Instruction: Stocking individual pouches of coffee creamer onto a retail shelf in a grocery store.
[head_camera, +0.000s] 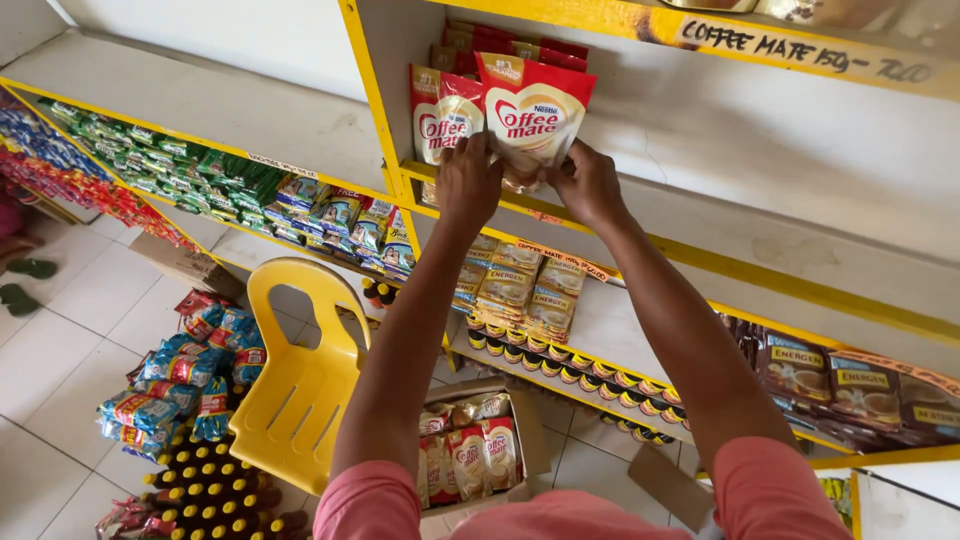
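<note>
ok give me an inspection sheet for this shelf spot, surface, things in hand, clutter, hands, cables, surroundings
surface: white shelf with yellow painted edge, bare to the right of the hands
job's things: red and white foil pouch held upright at the shelf front; matching pouches stand behind and left of it
clutter: open cardboard box of the same pouches on the floor below
grippers: left hand and right hand both grip the pouch's lower edge
cables: nothing seen
surroundings: yellow plastic chair, tiled floor, dark bottles with yellow caps, blue snack packs, brown sachet packs on the lower right shelf
</note>
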